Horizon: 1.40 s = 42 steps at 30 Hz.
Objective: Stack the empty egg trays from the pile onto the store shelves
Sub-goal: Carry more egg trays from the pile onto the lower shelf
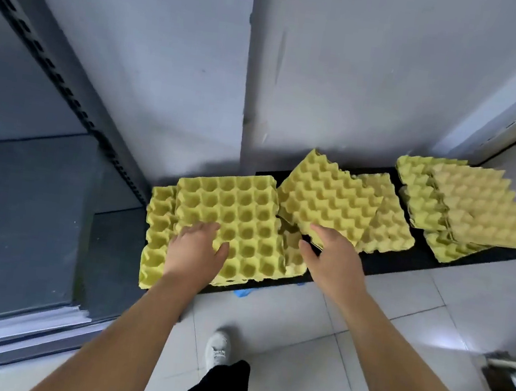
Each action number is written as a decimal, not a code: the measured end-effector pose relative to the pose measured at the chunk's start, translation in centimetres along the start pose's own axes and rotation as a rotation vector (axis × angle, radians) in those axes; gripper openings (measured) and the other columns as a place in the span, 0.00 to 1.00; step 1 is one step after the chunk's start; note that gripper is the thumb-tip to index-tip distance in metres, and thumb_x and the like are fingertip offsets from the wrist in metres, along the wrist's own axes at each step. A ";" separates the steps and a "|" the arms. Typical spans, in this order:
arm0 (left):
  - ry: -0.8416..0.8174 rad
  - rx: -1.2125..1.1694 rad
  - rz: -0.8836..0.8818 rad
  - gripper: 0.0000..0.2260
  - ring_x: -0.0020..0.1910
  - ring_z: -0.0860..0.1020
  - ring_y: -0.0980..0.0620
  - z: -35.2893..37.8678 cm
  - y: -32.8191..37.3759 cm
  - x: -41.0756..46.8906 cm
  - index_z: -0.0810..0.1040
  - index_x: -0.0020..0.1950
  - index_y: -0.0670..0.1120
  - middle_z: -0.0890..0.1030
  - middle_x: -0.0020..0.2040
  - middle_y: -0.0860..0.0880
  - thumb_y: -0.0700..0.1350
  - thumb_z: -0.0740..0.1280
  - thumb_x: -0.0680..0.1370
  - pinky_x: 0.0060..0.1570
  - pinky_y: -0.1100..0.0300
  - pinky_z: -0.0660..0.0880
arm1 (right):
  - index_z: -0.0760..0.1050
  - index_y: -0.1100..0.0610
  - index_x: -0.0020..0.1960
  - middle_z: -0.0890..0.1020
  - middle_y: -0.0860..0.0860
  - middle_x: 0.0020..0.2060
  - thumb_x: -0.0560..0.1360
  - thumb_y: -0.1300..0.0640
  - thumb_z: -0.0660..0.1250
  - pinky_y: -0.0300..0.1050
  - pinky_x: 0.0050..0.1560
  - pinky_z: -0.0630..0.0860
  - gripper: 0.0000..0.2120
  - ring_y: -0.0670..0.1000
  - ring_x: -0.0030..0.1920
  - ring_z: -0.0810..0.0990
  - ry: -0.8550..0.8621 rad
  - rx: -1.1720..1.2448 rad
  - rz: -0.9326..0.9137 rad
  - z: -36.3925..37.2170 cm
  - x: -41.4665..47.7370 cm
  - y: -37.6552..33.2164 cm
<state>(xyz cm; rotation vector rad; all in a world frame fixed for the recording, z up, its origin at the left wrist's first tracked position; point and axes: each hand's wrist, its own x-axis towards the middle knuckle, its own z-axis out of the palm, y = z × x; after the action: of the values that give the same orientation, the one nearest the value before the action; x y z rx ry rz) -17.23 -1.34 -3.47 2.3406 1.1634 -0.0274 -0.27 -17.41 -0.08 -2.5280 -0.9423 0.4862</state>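
Yellow egg trays, 3 piles, floor-level.

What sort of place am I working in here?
Probably a shop storeroom or back room: yellow egg trays piled on a black mat on a tiled floor, beside a grey slotted shelving upright.

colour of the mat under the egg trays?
Black mat, clearest in the head view, right of the hands.

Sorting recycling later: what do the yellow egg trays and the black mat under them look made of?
Egg trays: probably moulded paper pulp, matte yellow-green; soft-edged cups, slightly ragged rims. Black mat: unclear, perhaps rubber or foam; flat, dull, no shine.
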 end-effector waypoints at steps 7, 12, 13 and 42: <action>-0.123 0.049 0.039 0.19 0.63 0.73 0.45 5.0 3.0 8.4 0.72 0.68 0.48 0.76 0.64 0.48 0.52 0.64 0.79 0.60 0.50 0.71 | 0.68 0.54 0.71 0.74 0.51 0.66 0.79 0.48 0.62 0.43 0.59 0.69 0.23 0.51 0.65 0.72 -0.004 0.021 0.162 2.1 6.1 6.0; -0.180 0.076 0.084 0.23 0.65 0.72 0.44 9.3 6.3 14.2 0.68 0.72 0.48 0.73 0.67 0.47 0.55 0.63 0.79 0.62 0.49 0.71 | 0.67 0.53 0.72 0.71 0.51 0.69 0.78 0.48 0.62 0.48 0.64 0.69 0.24 0.51 0.68 0.70 -0.022 0.077 0.275 2.8 10.1 11.6; -0.197 0.086 0.095 0.25 0.66 0.71 0.44 10.2 7.1 15.5 0.66 0.73 0.48 0.71 0.68 0.47 0.55 0.64 0.79 0.63 0.49 0.70 | 0.66 0.54 0.72 0.71 0.51 0.69 0.78 0.48 0.63 0.48 0.64 0.69 0.24 0.52 0.68 0.70 -0.023 0.093 0.295 3.0 10.9 12.8; -0.295 0.440 -0.158 0.49 0.76 0.56 0.48 21.8 12.1 29.4 0.59 0.73 0.48 0.72 0.67 0.48 0.71 0.73 0.61 0.71 0.35 0.37 | 0.60 0.52 0.75 0.62 0.60 0.70 0.72 0.51 0.72 0.48 0.63 0.70 0.36 0.58 0.67 0.67 0.023 0.374 0.515 9.2 20.4 25.6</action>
<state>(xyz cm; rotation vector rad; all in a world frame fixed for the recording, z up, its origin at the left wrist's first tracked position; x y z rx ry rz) 14.86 4.32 -24.07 2.4862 1.2843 -0.7273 23.98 -19.16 -23.89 -2.3956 -0.1494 0.7036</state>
